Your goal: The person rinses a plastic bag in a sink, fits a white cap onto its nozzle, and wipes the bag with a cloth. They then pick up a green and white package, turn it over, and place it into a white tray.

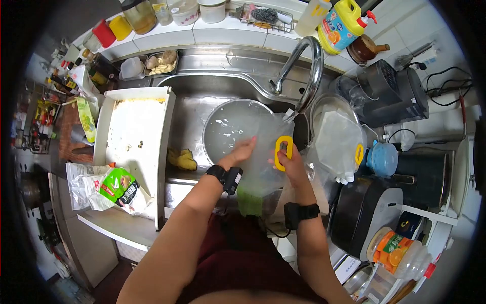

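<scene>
My right hand [289,163] is closed around the yellow handle [284,153] of a translucent plastic bag [266,167]. The bag hangs over the right side of a round metal basin [205,134] of cloudy water in the sink. My left hand [240,153] is at the bag's left edge, above the basin, with its fingers bent against the plastic; part of its grip is hidden. The curved faucet [313,66] reaches down just beyond the bag. Another translucent bag [336,137] with a yellow handle lies in a round container to the right.
Left of the sink [190,88] stands a white tray [169,126] with a green-and-white package [119,185] on it. A yellow cloth [182,159] lies in the sink. On the right are a black appliance [364,215], a blue jar [382,158] and a large plastic bottle [400,253].
</scene>
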`<act>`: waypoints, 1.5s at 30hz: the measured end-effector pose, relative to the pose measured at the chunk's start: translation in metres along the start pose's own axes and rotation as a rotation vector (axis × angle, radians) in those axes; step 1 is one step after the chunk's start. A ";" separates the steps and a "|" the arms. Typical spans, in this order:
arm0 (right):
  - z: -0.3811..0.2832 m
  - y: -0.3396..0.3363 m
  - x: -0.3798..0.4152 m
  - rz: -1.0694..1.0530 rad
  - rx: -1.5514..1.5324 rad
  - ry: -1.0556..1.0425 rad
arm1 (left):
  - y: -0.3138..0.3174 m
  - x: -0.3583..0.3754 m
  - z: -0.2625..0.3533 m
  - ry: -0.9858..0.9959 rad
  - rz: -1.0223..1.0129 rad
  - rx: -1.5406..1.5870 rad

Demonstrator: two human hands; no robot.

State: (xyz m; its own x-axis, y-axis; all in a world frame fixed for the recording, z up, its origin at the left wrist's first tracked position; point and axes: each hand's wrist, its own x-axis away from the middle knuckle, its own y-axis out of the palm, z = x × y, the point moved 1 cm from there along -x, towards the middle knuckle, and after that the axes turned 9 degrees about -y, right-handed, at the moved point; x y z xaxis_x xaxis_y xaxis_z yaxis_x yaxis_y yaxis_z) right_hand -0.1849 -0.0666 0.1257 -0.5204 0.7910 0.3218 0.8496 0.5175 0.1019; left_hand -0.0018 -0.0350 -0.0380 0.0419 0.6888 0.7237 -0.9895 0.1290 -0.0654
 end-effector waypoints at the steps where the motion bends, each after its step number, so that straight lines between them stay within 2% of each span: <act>1: 0.003 0.002 -0.004 -0.004 0.109 -0.008 | 0.007 0.005 0.009 0.120 -0.055 0.134; 3: 0.010 0.011 -0.012 -0.004 0.328 -0.026 | 0.025 0.038 0.042 0.119 -0.045 0.432; 6: 0.017 0.045 -0.017 -0.095 0.065 -0.231 | 0.018 0.078 0.088 0.172 -0.139 0.747; 7: 0.016 0.053 -0.019 -0.174 0.116 -0.297 | 0.014 0.081 0.093 0.192 -0.187 0.829; 8: 0.014 0.059 -0.019 -0.163 0.192 -0.341 | 0.009 0.079 0.091 0.166 -0.237 0.918; 11: 0.014 0.072 -0.019 -0.082 0.477 -0.481 | -0.011 0.106 0.106 0.071 -0.362 1.233; 13: 0.021 0.076 -0.022 0.022 0.743 -0.570 | -0.011 0.105 0.096 0.254 -0.420 1.282; 15: 0.023 0.069 -0.034 0.155 0.738 -0.566 | -0.002 0.124 0.105 0.357 -0.406 1.317; 17: 0.033 0.065 -0.051 0.283 0.628 -0.562 | -0.008 0.082 0.068 0.510 -0.942 1.442; 19: 0.036 0.073 -0.047 0.380 0.785 -0.486 | -0.008 0.094 0.078 0.492 -0.978 1.461; 20: 0.037 0.076 -0.043 0.429 0.863 -0.441 | -0.004 0.109 0.086 0.407 -0.742 1.419; 21: 0.028 0.078 -0.036 0.349 0.940 -0.454 | 0.001 0.131 0.106 0.327 -0.512 1.362; 23: 0.004 0.080 -0.019 0.180 1.093 -0.475 | 0.012 0.147 0.127 0.169 -0.336 1.378; 24: 0.014 0.075 -0.027 0.253 1.027 -0.512 | 0.014 0.148 0.132 0.095 -0.246 1.378; 26: 0.036 0.054 -0.060 0.393 0.896 -0.589 | 0.007 0.099 0.082 0.175 -0.541 1.300; 27: 0.032 0.044 -0.068 0.496 0.599 -0.598 | 0.006 0.091 0.075 0.197 -0.606 1.277; 28: 0.027 0.040 -0.069 0.502 0.615 -0.545 | 0.006 0.087 0.073 0.219 -0.671 1.252; 30: 0.019 0.040 -0.063 0.515 0.633 -0.430 | 0.007 0.085 0.071 0.216 -0.637 1.243; 32: 0.016 0.057 -0.048 0.447 0.793 -0.453 | 0.011 0.089 0.086 0.218 -0.534 1.355; 34: 0.010 0.074 -0.030 0.380 0.953 -0.425 | 0.023 0.127 0.125 0.255 -0.525 1.320; 37: 0.007 0.065 -0.047 0.406 0.760 -0.426 | 0.021 0.127 0.131 0.323 -0.562 1.229; 39: -0.002 0.054 -0.063 0.463 0.612 -0.479 | 0.025 0.124 0.131 0.323 -0.476 1.161; 40: -0.002 0.055 -0.063 0.471 0.624 -0.471 | 0.026 0.123 0.130 0.327 -0.434 1.128; 41: -0.002 0.056 -0.064 0.481 0.640 -0.466 | 0.022 0.122 0.131 0.311 -0.479 1.121; 42: -0.005 0.056 -0.063 0.488 0.657 -0.459 | 0.017 0.116 0.127 0.328 -0.392 1.100; 44: 0.007 0.063 -0.048 0.479 0.708 -0.603 | 0.003 0.105 0.118 0.360 -0.220 1.053; 45: 0.013 0.069 -0.033 0.437 0.680 -0.640 | -0.005 0.111 0.124 0.409 -0.252 1.081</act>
State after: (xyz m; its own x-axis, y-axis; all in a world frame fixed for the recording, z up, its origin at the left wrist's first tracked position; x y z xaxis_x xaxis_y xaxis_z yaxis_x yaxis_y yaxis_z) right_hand -0.1100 -0.0528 0.1098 -0.2950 0.8770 -0.3792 0.8508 0.0605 -0.5220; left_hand -0.0097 -0.0478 0.1273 0.0991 0.9327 0.3467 -0.5423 -0.2415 0.8047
